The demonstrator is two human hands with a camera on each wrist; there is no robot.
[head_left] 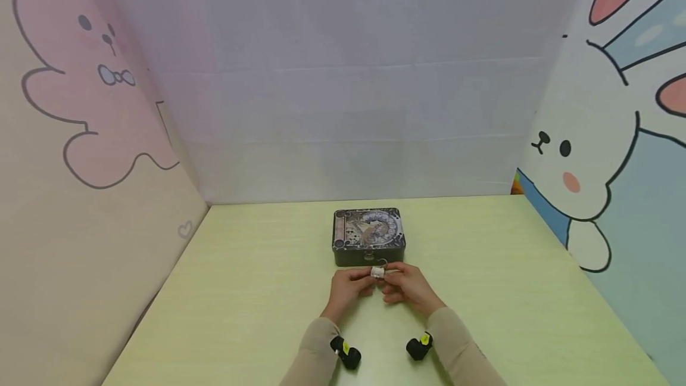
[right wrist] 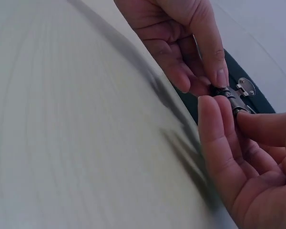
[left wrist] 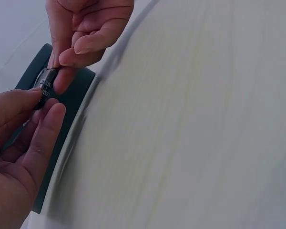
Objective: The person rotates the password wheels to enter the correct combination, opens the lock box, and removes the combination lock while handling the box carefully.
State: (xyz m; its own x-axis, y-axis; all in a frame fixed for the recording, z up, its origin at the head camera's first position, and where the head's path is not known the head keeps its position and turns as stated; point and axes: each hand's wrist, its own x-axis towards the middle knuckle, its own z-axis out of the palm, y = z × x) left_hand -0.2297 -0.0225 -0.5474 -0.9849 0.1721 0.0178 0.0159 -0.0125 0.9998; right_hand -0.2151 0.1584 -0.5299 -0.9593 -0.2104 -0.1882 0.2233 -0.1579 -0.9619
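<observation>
A small silvery combination padlock (head_left: 377, 271) with number dials is held between both hands, just in front of a tin box (head_left: 368, 231). My left hand (head_left: 345, 292) pinches one end of it with thumb and fingers. At the other end, my right hand (head_left: 408, 286) grips it between thumb and fingertips. The curved shackle rises above the lock body in the head view. Rows of dials on the padlock (left wrist: 46, 83) show in the left wrist view, too small to read surely. On the box front, a metal latch (right wrist: 246, 87) appears in the right wrist view.
The dark tin box with a printed lid stands closed on a pale yellow-green table (head_left: 257, 267). A white sheet (head_left: 348, 76) hangs behind the table. Walls with cartoon animals flank both sides. Black wrist cameras (head_left: 420, 347) sit by the sleeves.
</observation>
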